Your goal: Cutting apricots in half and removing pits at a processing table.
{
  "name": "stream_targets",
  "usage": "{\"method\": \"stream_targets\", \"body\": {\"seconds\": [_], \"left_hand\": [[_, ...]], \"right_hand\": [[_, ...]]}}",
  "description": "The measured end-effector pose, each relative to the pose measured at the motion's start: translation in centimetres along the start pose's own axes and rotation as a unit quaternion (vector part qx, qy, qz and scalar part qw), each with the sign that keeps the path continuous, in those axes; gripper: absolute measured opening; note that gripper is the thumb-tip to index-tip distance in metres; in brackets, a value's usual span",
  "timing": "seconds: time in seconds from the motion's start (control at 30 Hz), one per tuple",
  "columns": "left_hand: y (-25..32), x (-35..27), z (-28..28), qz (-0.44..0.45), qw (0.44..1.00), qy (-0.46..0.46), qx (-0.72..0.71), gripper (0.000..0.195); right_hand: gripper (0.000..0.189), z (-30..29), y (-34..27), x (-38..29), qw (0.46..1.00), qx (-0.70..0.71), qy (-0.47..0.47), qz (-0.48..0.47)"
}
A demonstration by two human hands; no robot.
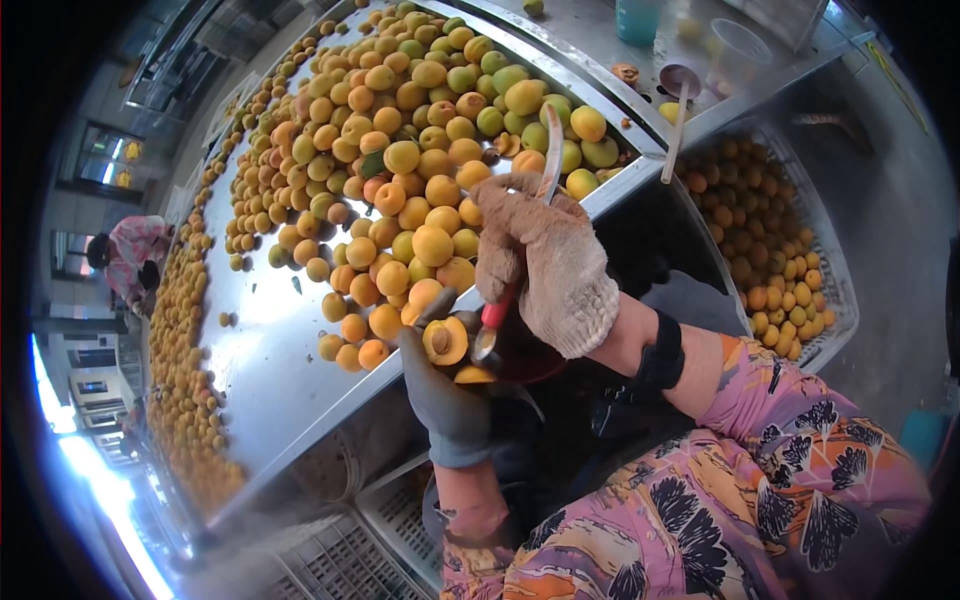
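Note:
My left hand (442,405), in a grey glove, holds a halved apricot (445,341) with its brown pit showing in the cut face. Another cut piece of apricot (475,374) lies just below it, by the fingers. In a stained, light knitted glove, my right hand (536,262) grips a tool with a red handle (495,313). A small metal scoop-like tip (484,343) points down beside the halved fruit. From the top of the same fist rises a curved metal blade (553,154); whether both ends belong to one tool I cannot tell. Whole apricots (433,245) are heaped just beyond both hands.
The metal table's raised edge (337,409) runs before me. At right stands a plastic crate (840,300) of apricots; more crates (337,555) are low at left. A clear cup (739,45) and a teal container (637,22) are at top right. Another person (131,255) works at far left.

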State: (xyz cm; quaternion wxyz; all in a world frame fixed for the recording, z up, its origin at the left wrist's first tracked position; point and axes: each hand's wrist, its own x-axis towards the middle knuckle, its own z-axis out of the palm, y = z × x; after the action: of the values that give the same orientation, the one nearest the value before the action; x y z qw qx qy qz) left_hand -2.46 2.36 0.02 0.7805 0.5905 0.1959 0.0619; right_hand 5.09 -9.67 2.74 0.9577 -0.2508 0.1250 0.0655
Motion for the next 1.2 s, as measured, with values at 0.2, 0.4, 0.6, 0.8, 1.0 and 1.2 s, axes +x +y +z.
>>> {"method": "stream_targets", "body": {"seconds": [0.2, 0.4, 0.6, 0.8, 1.0, 1.2], "left_hand": [[-0.8, 0.0, 0.5, -0.123, 0.981, -0.074, -0.132, 0.044], [-0.8, -1.3, 2.4, -0.11, 0.985, -0.021, -0.133, 0.04], [0.0, -1.8, 3.2, -0.1, 0.992, -0.039, -0.067, 0.043], [-1.0, -1.4, 2.3, 0.015, 0.993, -0.061, 0.099, 0.044], [-2.5, -0.5, 0.6, 0.462, 0.761, -0.095, 0.446, 0.028], [-3.1, -0.9, 0.3, 0.459, 0.742, -0.094, 0.479, 0.045]], "right_hand": [[0.011, 0.2, -0.7, 0.2, 0.997, -0.05, 0.002, -0.054], [0.011, 0.5, -0.9, -0.5, 0.987, -0.129, -0.016, -0.098], [0.013, 0.4, -1.3, -0.9, 0.971, -0.175, -0.064, -0.149], [0.016, 0.5, -1.1, -1.1, 0.969, -0.151, -0.092, -0.174], [0.019, 0.1, -1.3, -0.8, 0.978, -0.162, -0.081, -0.105], [0.008, 0.6, -0.2, -0.9, 0.954, -0.125, -0.168, -0.215]]}}
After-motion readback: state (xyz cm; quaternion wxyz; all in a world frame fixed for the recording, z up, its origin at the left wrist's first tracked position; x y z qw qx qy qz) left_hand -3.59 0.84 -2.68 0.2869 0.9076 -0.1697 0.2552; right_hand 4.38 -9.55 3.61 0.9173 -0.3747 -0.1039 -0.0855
